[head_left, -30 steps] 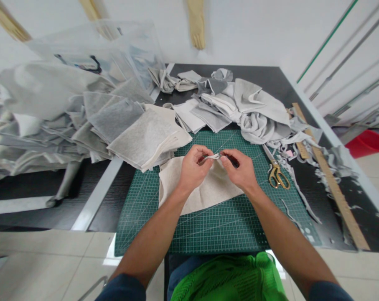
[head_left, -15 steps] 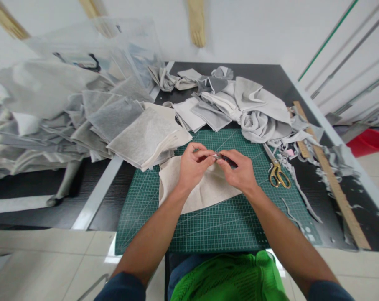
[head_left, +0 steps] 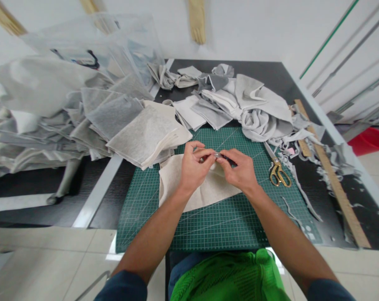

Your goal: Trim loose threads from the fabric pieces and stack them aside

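A beige piece of fabric lies on the green cutting mat, its far edge raised between my hands. My left hand pinches that edge between thumb and fingers. Close against it, my right hand is closed around a small dark tool with a metal tip. The tip touches or nearly touches my left fingertips. Most of the tool is hidden in my palm, so its exact kind does not show. Gold-handled scissors rest on the mat to the right of my hands.
Stacked grey and beige fabric pieces crowd the left, before a clear plastic bin. More crumpled fabric sits behind the mat. A wooden ruler and scraps lie at right. A red bucket stands beyond the table.
The whole view has shifted very slightly. My hands stay together at the fabric's edge, and the metal tip between them has turned a little.
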